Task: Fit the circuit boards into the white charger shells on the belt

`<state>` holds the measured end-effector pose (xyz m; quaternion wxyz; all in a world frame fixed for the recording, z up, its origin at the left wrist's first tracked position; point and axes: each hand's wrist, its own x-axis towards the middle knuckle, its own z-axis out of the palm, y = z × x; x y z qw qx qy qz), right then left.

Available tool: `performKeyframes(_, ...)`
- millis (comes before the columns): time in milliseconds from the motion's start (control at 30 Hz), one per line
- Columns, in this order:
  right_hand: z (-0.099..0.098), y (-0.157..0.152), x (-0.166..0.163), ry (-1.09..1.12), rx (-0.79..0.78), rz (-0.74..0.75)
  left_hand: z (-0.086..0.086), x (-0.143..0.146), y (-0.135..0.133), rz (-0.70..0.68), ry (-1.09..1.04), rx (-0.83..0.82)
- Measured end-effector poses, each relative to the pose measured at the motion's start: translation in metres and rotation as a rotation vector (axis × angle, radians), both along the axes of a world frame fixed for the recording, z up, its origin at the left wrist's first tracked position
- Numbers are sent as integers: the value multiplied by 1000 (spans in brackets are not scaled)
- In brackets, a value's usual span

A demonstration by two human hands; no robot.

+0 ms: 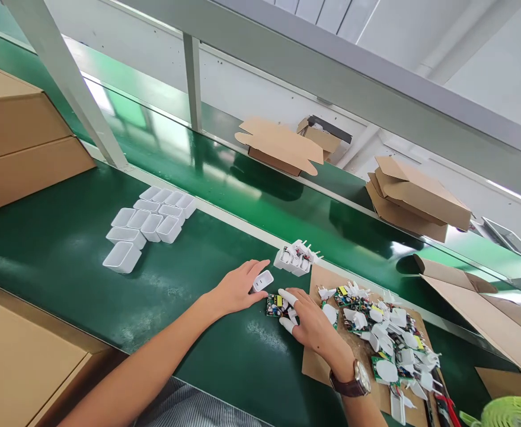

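My left hand (239, 289) is closed around a small white plastic charger housing (264, 280), held between thumb and fingers with its slotted face showing. Just to the right, my right hand (309, 323), with white covers on two fingertips and a watch at the wrist, grips a green circuit board (275, 305) bearing a yellow part. Part of that board is hidden under the fingers. The board's left end is close to my left thumb. Beyond both hands stands a tight group of white housings (293, 259) with boards and plug prongs sticking out.
On the left, several open white housings (124, 257) stand grouped on the green bench (189, 267). A cardboard sheet (316, 359) at right carries a pile of circuit boards with white plugs (387, 332). Cardboard boxes (24, 142) flank the bench; a green conveyor (260, 204) runs behind.
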<state>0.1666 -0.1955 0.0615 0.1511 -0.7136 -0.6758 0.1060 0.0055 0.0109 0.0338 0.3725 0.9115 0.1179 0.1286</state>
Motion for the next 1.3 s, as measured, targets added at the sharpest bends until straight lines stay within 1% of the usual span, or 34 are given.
performKeyframes(100,-3,-5,-1,64,31,-44,7,-2,2,-4,65,-68)
performKeyframes(233,-4,-4,-1,215,60,-83,15,-4,5,-68,178,-151)
performKeyframes(300,-4,-2,0,302,112,-143,15,-4,7,-79,224,-183)
performKeyframes(333,-4,-2,0,329,161,-176,14,-4,7,-79,215,-190)
performKeyframes(400,-3,-2,-2,344,300,-222,10,-3,7,-82,120,-170)
performKeyframes(500,-2,-3,-9,309,478,-239,0,0,3,-92,-72,-72)
performKeyframes(633,0,-3,-21,199,566,-204,-11,4,-5,-114,-197,16)
performKeyframes(733,1,-2,-25,126,594,-183,-14,4,-9,-123,-230,46)
performKeyframes(867,1,-2,-27,103,607,-171,-13,5,-10,-138,-264,68)
performKeyframes(1100,3,-3,-31,10,544,-186,-12,6,-9,-144,-274,129)
performKeyframes(1300,2,-3,-32,-9,530,-181,-13,5,-10,-152,-264,103)
